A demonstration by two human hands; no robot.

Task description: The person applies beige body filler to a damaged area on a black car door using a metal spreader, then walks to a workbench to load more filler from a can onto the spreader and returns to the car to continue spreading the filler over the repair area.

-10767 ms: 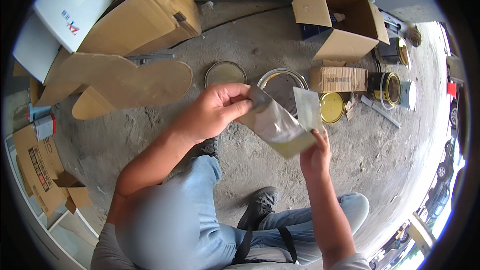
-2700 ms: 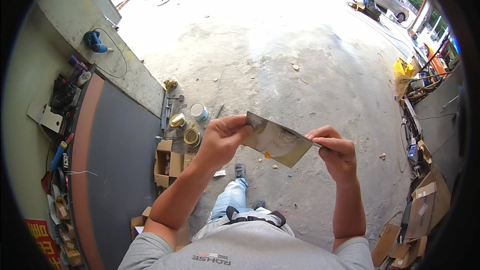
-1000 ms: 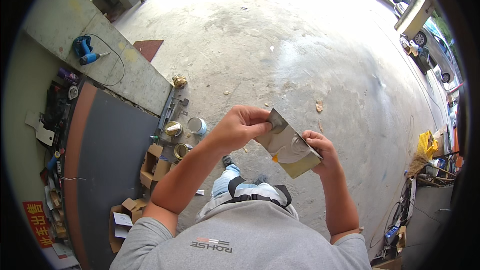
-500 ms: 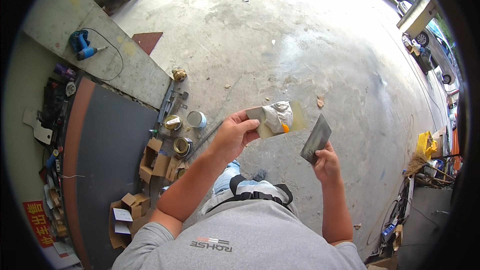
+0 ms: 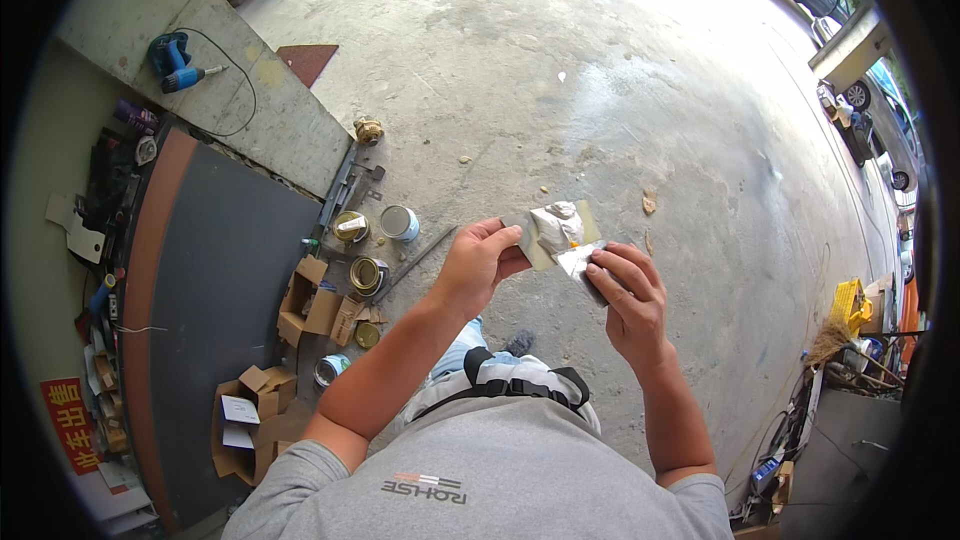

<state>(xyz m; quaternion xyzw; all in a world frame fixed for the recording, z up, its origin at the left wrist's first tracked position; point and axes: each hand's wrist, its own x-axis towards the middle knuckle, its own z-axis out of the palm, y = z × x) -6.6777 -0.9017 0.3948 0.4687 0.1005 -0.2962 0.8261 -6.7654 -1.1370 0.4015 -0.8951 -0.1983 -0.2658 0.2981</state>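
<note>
My left hand (image 5: 490,256) pinches the left edge of a flat, pale-green putty board (image 5: 541,257), thumb on top. A thick heap of whitish putty (image 5: 555,225) lies on it, with a small orange dab near its lower right side. In my right hand (image 5: 630,300) is a metal putty scraper (image 5: 577,260), its fingers laid over the blade. The blade's bright face catches the light, and its edge meets the lower right of the board beside the putty. Where exactly it touches the orange dab is hard to see.
Open tins (image 5: 368,275) and a light-blue can (image 5: 399,223) stand on the floor at left, near cardboard boxes (image 5: 255,418). A blue corded power tool (image 5: 180,70) rests on a concrete ledge. At far right are a yellow basket (image 5: 852,308) and a broom (image 5: 830,342).
My right hand has brought the scraper leftward to the board and turned it, fingers now over the blade. The orange dab looks smaller. My left hand has stayed nearly in place.
</note>
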